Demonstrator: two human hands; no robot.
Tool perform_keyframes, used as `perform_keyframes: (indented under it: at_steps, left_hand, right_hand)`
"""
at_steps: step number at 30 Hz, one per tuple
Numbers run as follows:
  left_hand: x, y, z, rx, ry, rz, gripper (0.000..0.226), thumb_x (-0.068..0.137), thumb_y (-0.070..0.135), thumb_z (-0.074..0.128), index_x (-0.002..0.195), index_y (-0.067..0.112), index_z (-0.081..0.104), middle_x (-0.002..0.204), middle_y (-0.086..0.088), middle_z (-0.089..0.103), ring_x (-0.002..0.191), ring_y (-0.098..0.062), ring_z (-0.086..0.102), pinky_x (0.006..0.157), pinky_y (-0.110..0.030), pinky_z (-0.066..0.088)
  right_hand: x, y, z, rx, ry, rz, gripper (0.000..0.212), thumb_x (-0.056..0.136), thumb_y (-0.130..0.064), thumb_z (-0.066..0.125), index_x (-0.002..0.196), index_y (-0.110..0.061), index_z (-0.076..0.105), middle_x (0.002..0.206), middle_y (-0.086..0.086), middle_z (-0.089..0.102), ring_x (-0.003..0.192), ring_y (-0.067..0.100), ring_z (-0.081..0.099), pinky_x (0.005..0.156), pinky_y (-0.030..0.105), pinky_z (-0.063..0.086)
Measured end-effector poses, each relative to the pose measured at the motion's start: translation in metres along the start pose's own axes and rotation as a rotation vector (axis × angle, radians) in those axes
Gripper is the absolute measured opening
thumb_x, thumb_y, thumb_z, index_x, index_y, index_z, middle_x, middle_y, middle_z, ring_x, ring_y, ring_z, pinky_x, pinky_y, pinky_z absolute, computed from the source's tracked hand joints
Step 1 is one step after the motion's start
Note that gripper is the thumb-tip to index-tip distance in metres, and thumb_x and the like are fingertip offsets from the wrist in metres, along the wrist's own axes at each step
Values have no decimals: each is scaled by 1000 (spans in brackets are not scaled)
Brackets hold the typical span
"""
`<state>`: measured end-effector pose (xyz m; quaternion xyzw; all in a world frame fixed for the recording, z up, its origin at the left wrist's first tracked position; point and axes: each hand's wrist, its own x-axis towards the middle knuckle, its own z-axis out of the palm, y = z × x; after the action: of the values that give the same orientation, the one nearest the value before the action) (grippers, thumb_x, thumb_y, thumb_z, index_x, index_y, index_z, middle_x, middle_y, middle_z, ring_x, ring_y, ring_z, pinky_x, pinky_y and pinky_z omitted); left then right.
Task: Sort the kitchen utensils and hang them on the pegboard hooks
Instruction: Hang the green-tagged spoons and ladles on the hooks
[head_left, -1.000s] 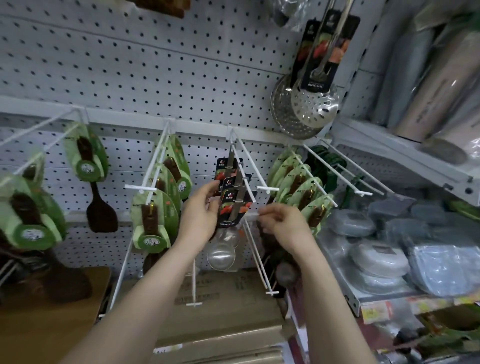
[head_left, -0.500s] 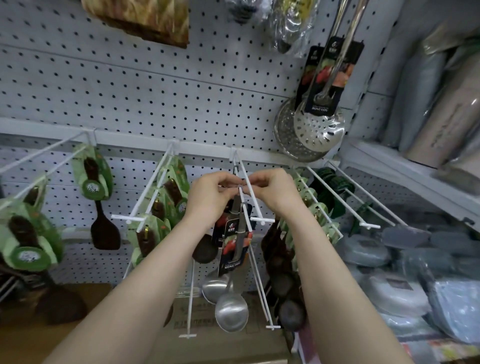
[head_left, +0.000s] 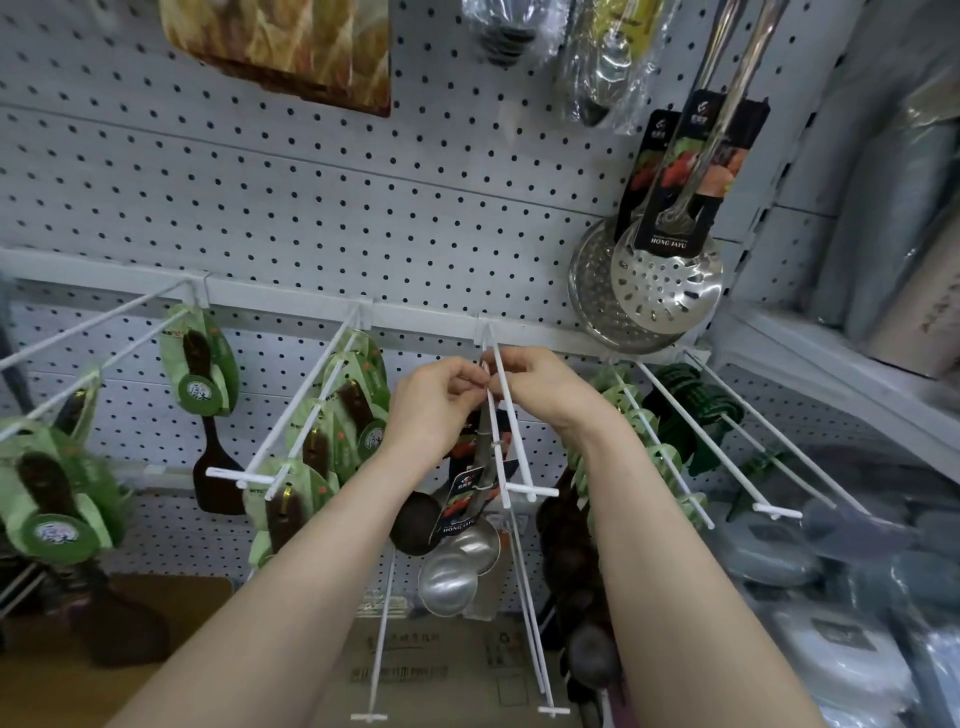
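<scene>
Ladle (head_left: 448, 582): hangs straight down from the fingertips. Its steel handle runs up along the white wire hook (head_left: 511, 452), and the top end sits right at the pinch. The bowl is well below both wrists. The black card sleeve (head_left: 462, 501) on the handle is under the left palm. A second ladle (head_left: 477, 540) hangs just behind the first, with the bowls overlapping.

Left hand (head_left: 434, 402): fingers curled, thumb and forefinger pinched on the handle's top end, against the hook wire.

Right hand (head_left: 545, 389): fingers curled over the hook's two wires. The tips touch the left fingertips, and no gap shows between the two hands.

The pegboard (head_left: 311, 208) rail (head_left: 291, 306), where the hook is seated, lies just above and beyond the fingertips.

Versus 1.0 s ago: both hands were then lower, out near the hook's front crossbar, and apart from each other. By 0.5 s ago they had met on the wire. They now sit slightly closer to the rail, and the ladle has travelled back along the hook with them.
</scene>
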<state>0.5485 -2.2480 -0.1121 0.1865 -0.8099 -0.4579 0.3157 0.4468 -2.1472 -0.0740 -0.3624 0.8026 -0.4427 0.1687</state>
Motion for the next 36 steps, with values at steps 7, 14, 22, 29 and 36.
perform_keyframes:
  at_steps: [7, 14, 22, 29, 36]
  left_hand:
    - [3, 1, -2, 25, 2, 18, 34, 88, 14, 69, 72, 43, 62, 81, 12, 71, 83, -5, 67, 86, -35, 56]
    - [-10, 2, -6, 0, 52, 54, 22, 86, 12, 70, 97, 31, 69, 96, 16, 67, 92, -2, 64, 88, -24, 51]
    - [-63, -2, -18, -166, -88, 79, 9, 93, 22, 63, 92, 26, 71, 85, 10, 73, 83, -8, 69, 83, -35, 57]
    - [-82, -4, -27, -232, -188, 101, 29, 88, 3, 66, 94, 31, 66, 96, 9, 71, 92, -5, 67, 90, -28, 55]
    - [-86, -2, -25, -224, -197, 119, 29, 87, -4, 63, 96, 23, 65, 93, 10, 67, 91, -4, 64, 83, -17, 53]
  right_hand:
    - [5, 5, 1, 13, -42, -18, 27, 91, -17, 62, 117, -13, 66, 117, 5, 70, 112, 20, 65, 103, 43, 50]
    - [-24, 20, -1, 129, 143, -11, 25, 90, -16, 71, 114, -17, 65, 113, 5, 68, 100, 22, 69, 93, 40, 57]
    - [-83, 25, 17, 140, 101, -6, 14, 96, -23, 64, 91, -15, 74, 85, 7, 73, 77, 13, 62, 80, 35, 52]
    - [-112, 23, 33, 187, 169, -40, 21, 96, -8, 62, 86, -23, 70, 82, -2, 68, 80, 15, 61, 89, 46, 54]
    - [-123, 24, 45, 151, 289, -51, 12, 92, -11, 69, 94, -23, 72, 85, -2, 71, 84, 16, 67, 89, 49, 57]
